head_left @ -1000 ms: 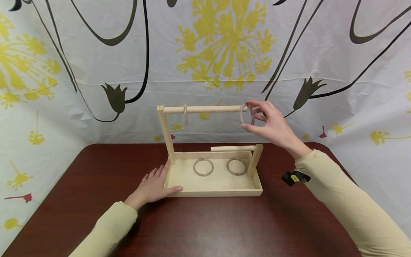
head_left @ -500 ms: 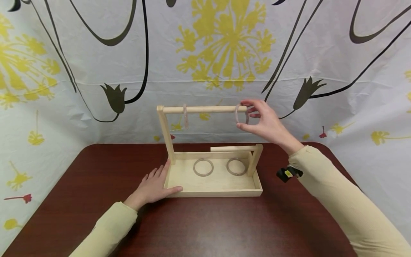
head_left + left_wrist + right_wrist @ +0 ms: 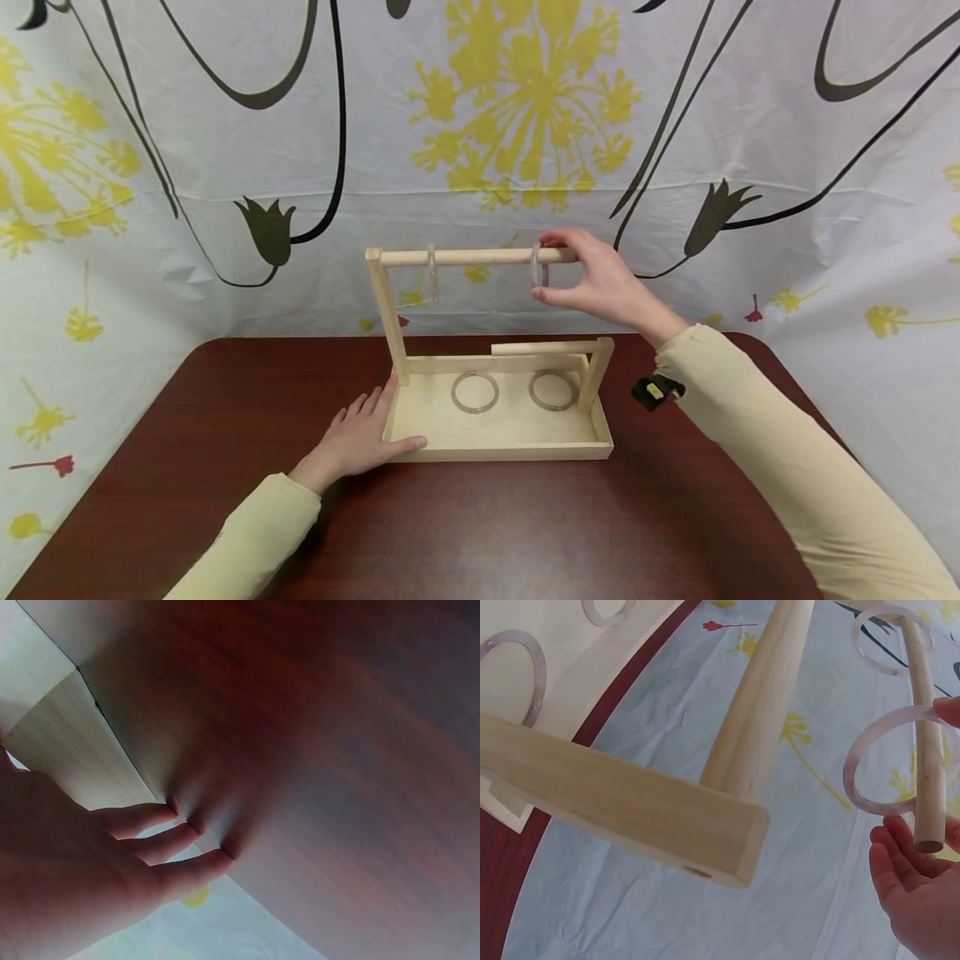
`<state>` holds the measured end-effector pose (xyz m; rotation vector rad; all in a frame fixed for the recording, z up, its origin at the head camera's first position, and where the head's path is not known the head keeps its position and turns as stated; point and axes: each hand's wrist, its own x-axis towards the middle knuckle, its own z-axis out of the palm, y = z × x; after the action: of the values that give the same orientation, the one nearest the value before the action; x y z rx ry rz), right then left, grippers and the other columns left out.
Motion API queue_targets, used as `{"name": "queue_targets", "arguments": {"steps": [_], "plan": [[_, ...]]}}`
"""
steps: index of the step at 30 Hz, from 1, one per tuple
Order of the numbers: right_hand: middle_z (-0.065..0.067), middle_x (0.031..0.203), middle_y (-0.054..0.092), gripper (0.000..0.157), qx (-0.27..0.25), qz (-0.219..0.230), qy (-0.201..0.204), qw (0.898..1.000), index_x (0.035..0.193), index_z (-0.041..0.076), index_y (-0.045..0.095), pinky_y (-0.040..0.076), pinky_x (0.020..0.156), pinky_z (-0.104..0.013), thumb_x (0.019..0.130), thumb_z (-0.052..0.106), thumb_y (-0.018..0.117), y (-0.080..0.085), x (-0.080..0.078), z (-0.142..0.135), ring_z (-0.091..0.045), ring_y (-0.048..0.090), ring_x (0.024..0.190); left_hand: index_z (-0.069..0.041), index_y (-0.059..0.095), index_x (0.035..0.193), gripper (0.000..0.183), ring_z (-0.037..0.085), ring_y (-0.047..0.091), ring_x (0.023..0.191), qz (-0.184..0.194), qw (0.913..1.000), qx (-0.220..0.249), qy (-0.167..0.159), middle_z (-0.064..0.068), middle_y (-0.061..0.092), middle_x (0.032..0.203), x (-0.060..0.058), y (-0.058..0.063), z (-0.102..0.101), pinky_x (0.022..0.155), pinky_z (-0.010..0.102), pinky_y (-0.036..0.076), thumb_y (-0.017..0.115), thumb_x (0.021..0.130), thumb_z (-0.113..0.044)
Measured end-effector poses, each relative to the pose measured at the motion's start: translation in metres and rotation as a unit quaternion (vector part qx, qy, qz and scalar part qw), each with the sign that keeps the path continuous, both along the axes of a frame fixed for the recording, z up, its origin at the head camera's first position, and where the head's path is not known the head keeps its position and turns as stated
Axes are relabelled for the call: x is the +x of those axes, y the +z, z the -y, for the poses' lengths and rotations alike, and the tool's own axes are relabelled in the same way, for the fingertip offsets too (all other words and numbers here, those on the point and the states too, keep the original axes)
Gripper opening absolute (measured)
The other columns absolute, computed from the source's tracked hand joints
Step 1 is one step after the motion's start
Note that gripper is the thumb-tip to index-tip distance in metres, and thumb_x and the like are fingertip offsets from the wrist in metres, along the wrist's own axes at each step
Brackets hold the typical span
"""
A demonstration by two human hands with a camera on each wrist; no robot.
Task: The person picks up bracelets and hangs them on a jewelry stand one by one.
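Threading is the step in hand: the right hand (image 3: pixel 600 283) pinches a clear ring (image 3: pixel 537 267) already over the rod (image 3: pixel 480 256), its fingers seemingly needing only to release, while the left hand (image 3: pixel 360 433) lies flat-fingered on the counter (image 3: pixel 225 433) against the wooden tray (image 3: pixel 510 450).

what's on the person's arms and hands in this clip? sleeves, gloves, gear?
Both arms wear long, plain beige sleeves, the left sleeve and right sleeve alike. Both hands are bare: no gloves, no rings visible. A small black device with a yellow mark sits at the right wrist.
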<state>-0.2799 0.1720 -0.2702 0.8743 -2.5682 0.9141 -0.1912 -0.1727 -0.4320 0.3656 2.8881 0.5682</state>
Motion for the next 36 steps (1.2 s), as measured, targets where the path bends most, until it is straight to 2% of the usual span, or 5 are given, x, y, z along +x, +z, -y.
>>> {"name": "queue_targets", "arguments": {"steps": [10,25,32,36], "plan": [[-0.012,0.131,0.055,0.07,0.033,0.01,0.001,0.999,0.136,0.003,0.052,0.039,0.099,-0.047,0.078,0.028,0.08,0.006,-0.002,0.006,-0.029,0.052,0.117,-0.01,0.004,0.156,0.111,0.049,0.026,0.136,0.001,1.0,0.0,-0.001,0.028,0.026,0.151,0.0,0.0,0.0,0.103,0.067,0.022,0.053,0.081,-0.075],[-0.018,0.133,0.054,0.066,0.069,-0.069,0.036,0.995,0.132,-0.002,0.056,0.036,0.103,-0.047,0.077,0.026,0.081,0.008,-0.006,0.016,-0.034,0.05,0.121,-0.01,0.004,0.156,0.111,0.049,0.024,0.136,0.003,1.0,0.003,-0.001,0.029,0.025,0.151,0.001,-0.001,0.001,0.102,0.068,0.022,0.053,0.081,-0.075],[-0.02,0.133,0.054,0.068,0.1,-0.112,0.041,0.988,0.131,-0.004,0.056,0.017,0.114,-0.045,0.077,0.03,0.08,0.008,-0.006,0.021,-0.035,0.046,0.126,-0.01,0.005,0.156,0.11,0.049,0.024,0.136,0.007,1.0,0.005,0.002,0.028,0.025,0.152,0.002,0.0,0.0,0.102,0.069,0.021,0.054,0.081,-0.074],[-0.018,0.133,0.055,0.068,0.111,-0.12,0.033,0.986,0.132,-0.002,0.057,0.012,0.114,-0.045,0.078,0.033,0.08,0.009,-0.004,0.024,-0.032,0.045,0.128,-0.01,0.004,0.156,0.11,0.049,0.024,0.136,0.007,1.0,0.002,0.002,0.028,0.024,0.152,0.002,0.001,0.0,0.102,0.068,0.021,0.054,0.082,-0.074]]}}
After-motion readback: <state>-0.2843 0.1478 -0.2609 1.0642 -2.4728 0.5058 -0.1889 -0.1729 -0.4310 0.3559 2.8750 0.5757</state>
